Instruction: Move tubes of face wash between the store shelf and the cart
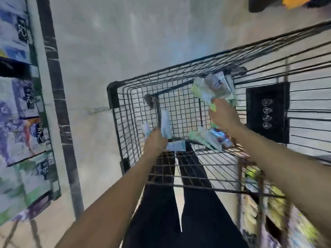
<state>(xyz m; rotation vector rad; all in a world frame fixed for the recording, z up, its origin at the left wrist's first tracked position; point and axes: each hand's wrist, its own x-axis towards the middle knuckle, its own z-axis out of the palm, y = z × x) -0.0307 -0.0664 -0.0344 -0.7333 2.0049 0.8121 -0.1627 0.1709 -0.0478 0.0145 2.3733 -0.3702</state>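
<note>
Both arms reach down into the wire cart point(114, 97). The left hand point(155, 140) is clenched round a bunch of pale blue-white tubes point(165, 126) near the cart's left wall, their ends fanning up above the knuckles; I count about 2, with another white tube point(176, 146) lying just beside the hand, and blur hides whether the hand holds that one too. The right hand point(223, 117) reaches toward the far right corner of the cart, its fingertips at a green tube point(213, 106) on the near edge of a heap of green and white tubes point(213, 88). Whether it already grips that tube I cannot tell. A second loose pile point(207, 138) lies on the cart floor between the 2 hands. The store shelf point(21, 113) stands well apart on the left, stocked and price-tagged.

The step in hand looks like gathering tubes to carry. To do it well, the right hand should close on 1 tube by its body, not the slippery crimped end, and lift straight up clear of the wire rim. The left should keep its bunch squeezed and parallel so none slides out.
</note>
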